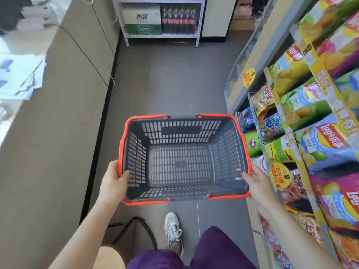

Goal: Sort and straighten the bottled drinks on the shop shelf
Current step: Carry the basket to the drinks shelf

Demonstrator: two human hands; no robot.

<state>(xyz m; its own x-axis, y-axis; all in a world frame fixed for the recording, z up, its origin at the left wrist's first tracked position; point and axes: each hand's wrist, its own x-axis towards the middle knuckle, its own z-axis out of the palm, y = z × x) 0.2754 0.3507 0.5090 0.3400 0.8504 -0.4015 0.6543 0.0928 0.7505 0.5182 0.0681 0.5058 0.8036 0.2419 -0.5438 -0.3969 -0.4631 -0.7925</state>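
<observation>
My left hand (113, 178) and right hand (256, 183) each grip a near corner of the empty basket (180, 131), fingers curled over its rim. The bottles (178, 20) stand far ahead on the bottom shelf (161, 35), apparently upright though blurred, with neither hand nearer.

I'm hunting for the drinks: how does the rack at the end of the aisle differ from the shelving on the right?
The rack is a white open frame, facing the camera; the shelving is grey and runs alongside the aisle. The rack holds dark bottles with red labels and cartons; the shelving holds bright crisp bags. Both are stocked.
</observation>
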